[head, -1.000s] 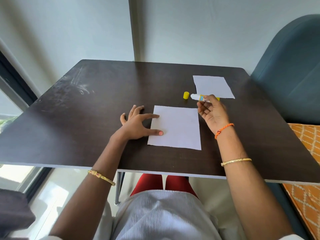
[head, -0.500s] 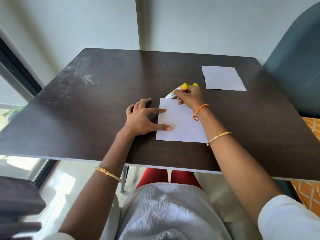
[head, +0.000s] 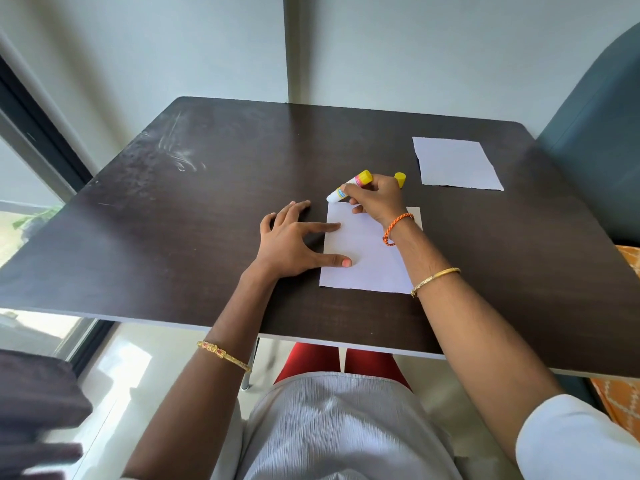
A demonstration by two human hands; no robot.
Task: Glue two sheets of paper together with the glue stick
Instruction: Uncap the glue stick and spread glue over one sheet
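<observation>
Fingers (head: 360, 188) of the right hand (head: 379, 199) are curled round the glue stick (head: 349, 187) at the near sheet (head: 367, 265)'s far corner; that sheet is pinned by the left hand (head: 289, 242)'s spread fingers; beyond it are seen the yellow cap (head: 400, 178) and second sheet (head: 453, 164).

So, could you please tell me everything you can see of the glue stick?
The glue stick is a small tube with a white body, a printed label and a yellow base. It is uncapped; its yellow cap stands on the table behind the hand. The right hand grips it, tilted, white tip down at the far left corner of the near sheet. Whether the tip touches the paper is unclear.
</observation>
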